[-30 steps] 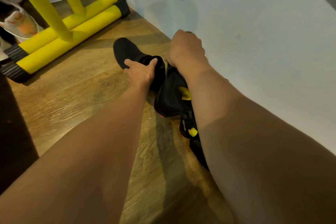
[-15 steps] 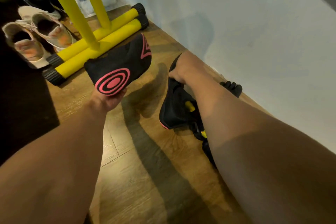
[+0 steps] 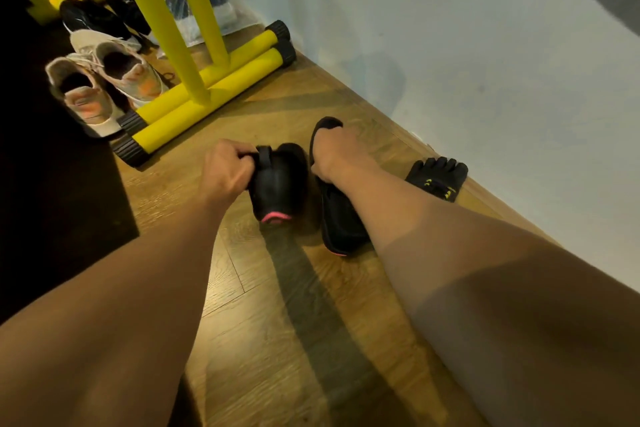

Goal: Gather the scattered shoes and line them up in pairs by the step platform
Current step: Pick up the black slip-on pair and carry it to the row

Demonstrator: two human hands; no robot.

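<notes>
Gripping the heel strap of one black shoe [image 3: 277,184] with the left hand [image 3: 227,170], fingers curled tight, low over the floor [image 3: 263,322]. Holding the second black shoe [image 3: 343,218] near its toe with the right hand [image 3: 334,156], just beside the first. Toed shoe [image 3: 436,177] at 3 o'clock by the wall [image 3: 450,62]; yellow platform [image 3: 235,87] and beige sneakers [image 3: 128,80] at 10 o'clock. Could land crooked or roll onto its side if released before settling flat. Half a second back, held sole-up with pink rings showing; now turned over and lowered.

Warm dim light, long arm shadows on floor [image 3: 277,340], wide-angle edge bending, slight blur
</notes>
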